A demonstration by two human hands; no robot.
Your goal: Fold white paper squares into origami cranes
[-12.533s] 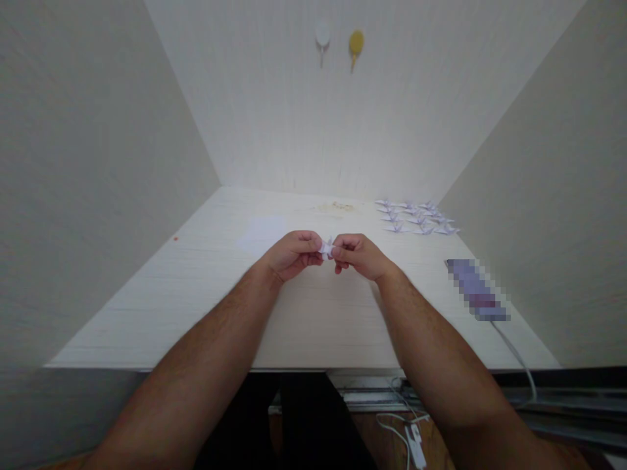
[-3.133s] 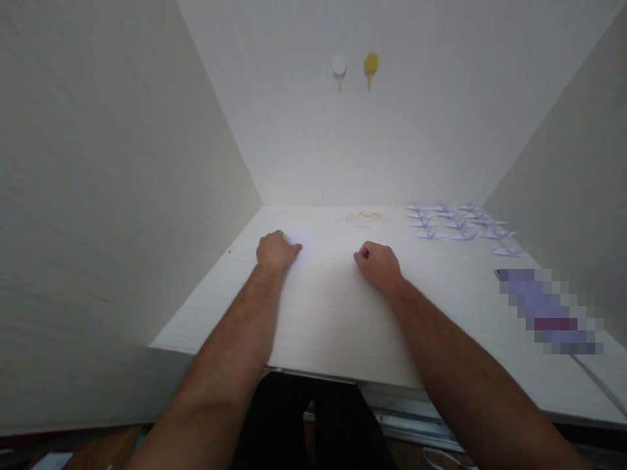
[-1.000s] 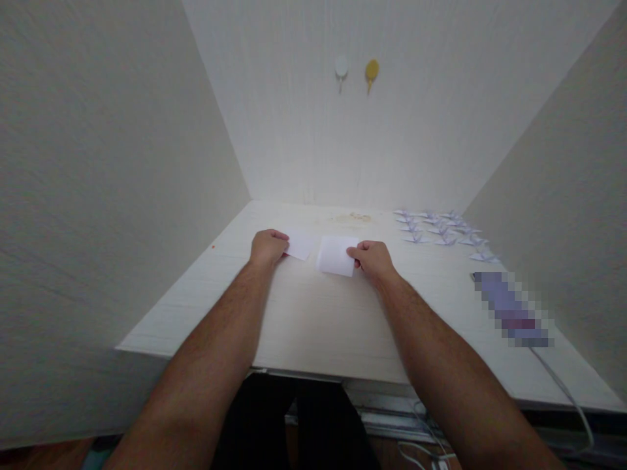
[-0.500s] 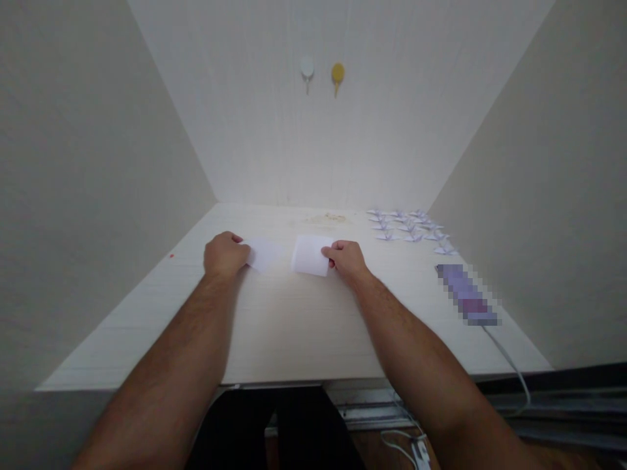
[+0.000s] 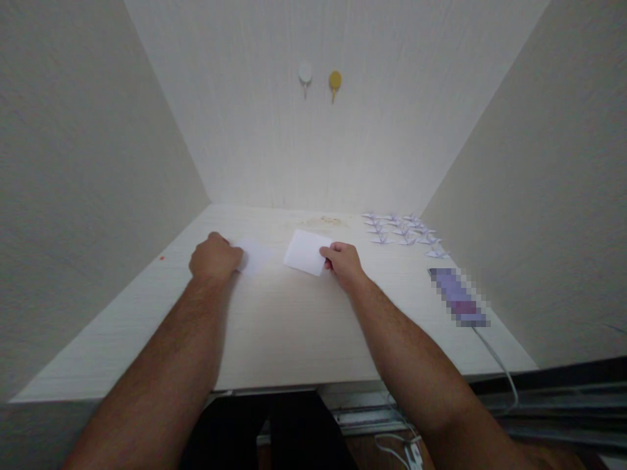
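My left hand (image 5: 214, 256) pinches the left edge of a sheet of white paper (image 5: 255, 256), which looks faint against the pale table. Between thumb and fingers, my right hand (image 5: 343, 261) grips the right edge of a square of white paper (image 5: 304, 252), brighter and slightly turned, perhaps a stack; I cannot tell how many sheets. A narrow strip of table separates the two papers. Several folded white paper cranes (image 5: 401, 230) stand in rows at the back right, beyond my right hand.
A blurred-out phone (image 5: 455, 294) lies on the table's right side, its white cable (image 5: 497, 359) running over the front edge. Walls enclose the white table (image 5: 294, 333) on three sides. A white hook (image 5: 305, 73) and a yellow hook (image 5: 335, 81) are on the back wall.
My left hand has moved a little left with its paper. The paper in my right hand has turned slightly and shifted left. The whole view has shifted a little.
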